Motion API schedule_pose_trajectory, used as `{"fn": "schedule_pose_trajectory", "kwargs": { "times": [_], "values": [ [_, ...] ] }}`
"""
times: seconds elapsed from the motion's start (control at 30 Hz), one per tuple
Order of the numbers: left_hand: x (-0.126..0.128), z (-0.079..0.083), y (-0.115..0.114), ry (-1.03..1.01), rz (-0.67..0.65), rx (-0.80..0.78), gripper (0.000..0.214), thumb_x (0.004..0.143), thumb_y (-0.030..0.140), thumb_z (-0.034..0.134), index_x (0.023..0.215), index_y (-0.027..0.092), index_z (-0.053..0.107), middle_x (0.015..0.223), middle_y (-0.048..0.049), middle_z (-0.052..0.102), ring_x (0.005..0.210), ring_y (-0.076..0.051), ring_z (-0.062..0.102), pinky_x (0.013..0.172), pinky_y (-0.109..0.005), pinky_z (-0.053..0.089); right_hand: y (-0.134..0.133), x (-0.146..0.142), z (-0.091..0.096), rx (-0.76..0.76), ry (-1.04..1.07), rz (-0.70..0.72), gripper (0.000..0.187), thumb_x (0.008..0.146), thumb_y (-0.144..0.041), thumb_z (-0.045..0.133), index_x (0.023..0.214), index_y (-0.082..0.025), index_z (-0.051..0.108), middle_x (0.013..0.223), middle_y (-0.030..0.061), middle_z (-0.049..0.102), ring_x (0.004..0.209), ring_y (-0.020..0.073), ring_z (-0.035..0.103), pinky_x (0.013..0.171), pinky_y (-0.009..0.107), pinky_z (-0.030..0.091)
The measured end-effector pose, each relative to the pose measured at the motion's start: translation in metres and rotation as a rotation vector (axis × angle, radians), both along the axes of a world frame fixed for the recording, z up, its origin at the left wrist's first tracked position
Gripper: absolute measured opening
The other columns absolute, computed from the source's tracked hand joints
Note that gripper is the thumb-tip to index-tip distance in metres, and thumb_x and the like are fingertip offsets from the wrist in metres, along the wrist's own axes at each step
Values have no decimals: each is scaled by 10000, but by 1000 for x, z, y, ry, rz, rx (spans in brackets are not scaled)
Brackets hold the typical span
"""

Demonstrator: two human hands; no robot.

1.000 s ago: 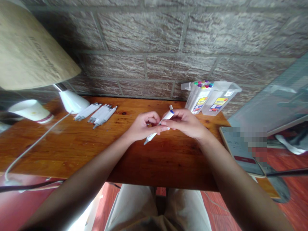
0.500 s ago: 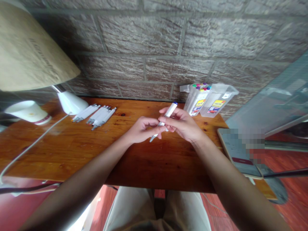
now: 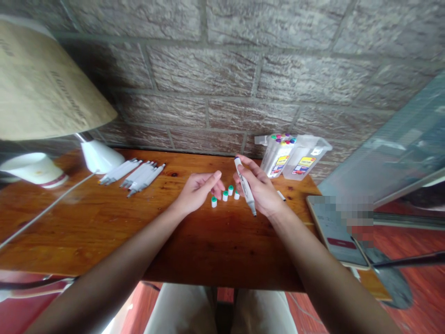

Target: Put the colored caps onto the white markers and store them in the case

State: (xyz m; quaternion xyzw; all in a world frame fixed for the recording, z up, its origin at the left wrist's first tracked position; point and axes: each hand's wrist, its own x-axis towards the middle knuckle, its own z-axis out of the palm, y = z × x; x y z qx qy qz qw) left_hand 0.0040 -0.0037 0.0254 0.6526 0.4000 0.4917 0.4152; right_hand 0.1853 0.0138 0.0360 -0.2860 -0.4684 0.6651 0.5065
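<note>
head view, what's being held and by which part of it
The right hand holds a white marker by the barrel, toward its dark-blue end, thumb across it; nothing shows held in the left hand.

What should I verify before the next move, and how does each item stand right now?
1. Right hand has hold of the marker: ok.
2. Left hand free to grasp: ok; it appears to hold nothing.
3. Green-topped pieces upright on the table: ok; four are visible.
4. Left fingers clear of those pieces: cannot tell; they look very close.
5. Held marker's lower end capped: cannot tell; too small.
6. Table free of loose markers: not ok; several lie near the lamp.
</note>
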Motion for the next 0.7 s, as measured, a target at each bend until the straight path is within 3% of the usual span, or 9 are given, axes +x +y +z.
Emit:
{"fn": "schedule_pose_trajectory", "kwargs": {
  "times": [0.23,0.43,0.53,0.7],
  "values": [
    [0,0,0,-13,59,6,628,859,728,576,649,148,689,531,-36,669,494,-127,617,553,-237,514,-6,-3,2,-139,143,142,487,776,-369,832,1133,-268,516,700,-67,636,552,91,569,495,185,457],
    [-2,-3,3,-37,73,-9,632,863,730,569,647,147,686,521,-33,661,483,-121,603,544,-233,507,-1,11,20,-285,448,236,282,822,-140,761,1020,-256,597,674,-81,476,476,24,353,396,86,271],
    [-2,-4,3,-38,77,-15,629,865,729,569,643,152,687,519,-31,659,488,-122,602,547,-236,507,1,24,29,-246,476,208,145,894,-285,722,993,-254,621,635,-86,399,452,43,271,367,108,236],
    [-2,-5,3,-28,69,-18,632,865,735,559,645,157,689,515,-31,659,487,-128,604,548,-244,509,9,46,32,-152,435,160,402,907,-612,609,872,-212,613,539,-101,259,428,74,153,338,165,211]
  ]
}}
